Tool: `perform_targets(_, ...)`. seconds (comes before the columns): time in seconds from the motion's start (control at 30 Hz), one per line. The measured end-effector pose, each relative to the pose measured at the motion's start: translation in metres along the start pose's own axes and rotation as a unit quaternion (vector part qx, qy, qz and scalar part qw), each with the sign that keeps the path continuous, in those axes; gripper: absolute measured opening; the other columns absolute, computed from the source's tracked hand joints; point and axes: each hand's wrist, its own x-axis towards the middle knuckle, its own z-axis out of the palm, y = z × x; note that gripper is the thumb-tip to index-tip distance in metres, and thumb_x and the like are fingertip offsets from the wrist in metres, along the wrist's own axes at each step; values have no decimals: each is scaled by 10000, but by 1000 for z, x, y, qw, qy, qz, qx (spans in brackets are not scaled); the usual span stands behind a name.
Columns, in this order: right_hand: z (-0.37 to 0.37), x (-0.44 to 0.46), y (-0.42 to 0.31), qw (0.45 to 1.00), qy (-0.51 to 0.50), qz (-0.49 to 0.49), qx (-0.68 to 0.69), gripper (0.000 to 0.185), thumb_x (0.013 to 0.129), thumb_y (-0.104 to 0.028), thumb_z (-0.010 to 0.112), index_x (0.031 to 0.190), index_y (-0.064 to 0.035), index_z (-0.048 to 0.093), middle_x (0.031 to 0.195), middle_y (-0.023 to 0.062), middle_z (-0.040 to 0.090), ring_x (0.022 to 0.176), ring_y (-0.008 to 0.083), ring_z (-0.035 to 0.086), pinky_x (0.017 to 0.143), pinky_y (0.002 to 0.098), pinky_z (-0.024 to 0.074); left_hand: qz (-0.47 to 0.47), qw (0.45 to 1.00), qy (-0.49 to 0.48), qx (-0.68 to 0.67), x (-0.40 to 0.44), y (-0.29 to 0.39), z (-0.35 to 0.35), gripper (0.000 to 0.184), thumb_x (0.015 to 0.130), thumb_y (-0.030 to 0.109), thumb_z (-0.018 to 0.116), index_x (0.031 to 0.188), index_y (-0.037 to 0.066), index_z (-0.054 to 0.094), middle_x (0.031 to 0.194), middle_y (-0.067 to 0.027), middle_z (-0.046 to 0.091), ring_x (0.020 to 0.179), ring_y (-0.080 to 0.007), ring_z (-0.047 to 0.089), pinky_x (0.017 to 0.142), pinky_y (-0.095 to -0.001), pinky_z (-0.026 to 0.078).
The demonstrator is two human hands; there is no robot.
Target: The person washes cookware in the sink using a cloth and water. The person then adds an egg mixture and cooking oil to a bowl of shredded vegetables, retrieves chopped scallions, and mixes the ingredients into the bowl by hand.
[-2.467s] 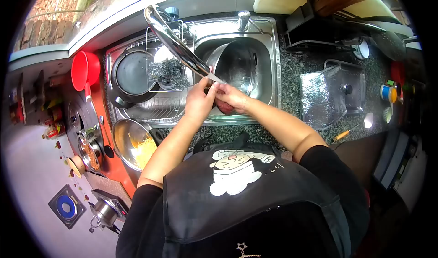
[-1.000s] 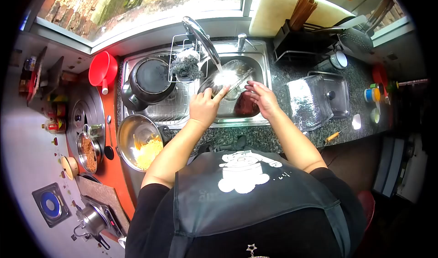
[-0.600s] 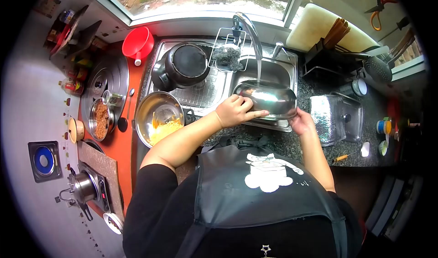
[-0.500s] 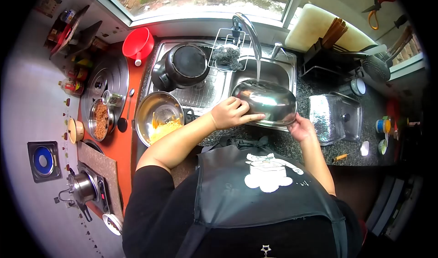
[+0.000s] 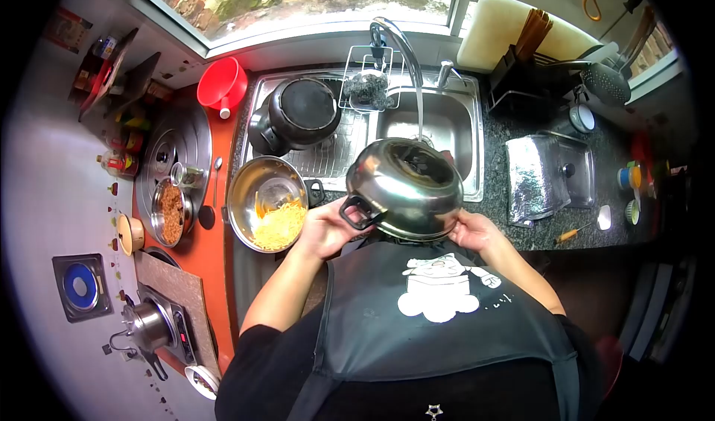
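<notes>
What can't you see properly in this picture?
In the head view:
Inside of the shiny pot: hidden by its own outside.
Left hand and right hand: some fingers are hidden by the pot.
Reddish thing in the sink: mostly blocked by the pot.
Bottle: label too small to read.

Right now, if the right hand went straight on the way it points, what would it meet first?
The held pan: the right hand appears to touch its rim, so there is seemingly no gap; how far the fingers reach beneath is hidden.
</notes>
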Motion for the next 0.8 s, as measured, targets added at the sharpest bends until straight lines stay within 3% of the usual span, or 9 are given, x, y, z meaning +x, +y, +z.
perform_targets(0.07, 2, 18, 5, 999, -4, 12, -31, 322, 1008, -228, 315, 924, -5, 532, 1009, 198, 617, 780, 197, 613, 729, 328, 520, 13, 998, 4, -58, -16, 10, -16, 474, 776, 170, 457, 1180, -78, 463, 1141, -171, 560, 1102, -261, 521, 990, -440, 391)
perform_targets(0.17, 56, 28, 22, 995, 2, 37, -89, 286, 1002, -196, 338, 944, -6, 544, 921, 163, 625, 745, 161, 610, 671, 301, 504, 86, 973, 177, 118, -33, 20, -15, 426, 766, 13, 416, 1174, -87, 487, 1034, -137, 592, 847, -188, 561, 833, -309, 462)
perform_targets(0.23, 27, 89, 16, 929, -300, 174, -127, 263, 990, -174, 365, 967, -4, 564, 897, 146, 620, 721, 127, 609, 641, 268, 485, 116, 964, 210, 111, -48, 37, -7, 467, 722, -66, 404, 1180, -64, 496, 980, -113, 594, 693, -123, 504, 658, -238, 442)
perform_targets(0.27, 33, 106, 20, 931, -291, 173, -138, 257, 983, -185, 381, 997, -31, 586, 925, 129, 626, 698, 108, 611, 640, 244, 481, 123, 966, 191, 126, -52, 47, -15, 481, 711, -74, 400, 1183, -65, 492, 978, -111, 593, 685, -124, 503, 636, -238, 443)
perform_targets(0.3, 65, 101, 32, 973, -98, 109, -176, 271, 986, -221, 380, 986, -72, 606, 958, 101, 635, 759, 125, 616, 668, 267, 488, 128, 967, 171, 140, -56, 57, -23, 494, 701, -81, 397, 1186, -65, 489, 976, -110, 593, 676, -125, 501, 614, -238, 444)
perform_targets(0.37, 80, 127, 39, 972, -104, 74, -196, 242, 984, -230, 388, 1034, -110, 591, 1004, 75, 639, 889, 162, 613, 795, 341, 481, 152, 960, 179, 151, -60, 75, -31, 549, 667, -101, 380, 1210, -72, 462, 1009, -119, 582, 661, -124, 487, 575, -259, 437)
perform_targets(0.47, 118, 123, 44, 975, -28, 27, -221, 252, 986, -207, 382, 1213, -154, 478, 1196, 89, 577, 1152, 254, 536, 983, 412, 369, 185, 945, 199, 184, -47, 99, -44, 581, 672, -134, 370, 1239, -43, 459, 990, -107, 588, 640, -114, 471, 527, -257, 400)
perform_targets(0.63, 84, 112, 27, 961, -64, 53, -265, 317, 985, -195, 390, 1299, -207, 433, 1298, 79, 516, 1165, 260, 531, 929, 385, 403, 195, 929, 176, 259, 4, 154, -82, 650, 565, -153, 336, 1181, -15, 491, 1031, -108, 596, 649, -109, 478, 506, -217, 369)
perform_targets(0.8, 25, 97, -9, 969, -4, 10, -248, 375, 964, -171, 446, 1338, -182, 417, 1283, 62, 510, 1164, 248, 525, 882, 376, 439, 183, 926, 215, 250, 55, 182, -121, 680, 588, -168, 334, 1227, 3, 491, 1033, -120, 611, 702, -152, 550, 507, -232, 400)
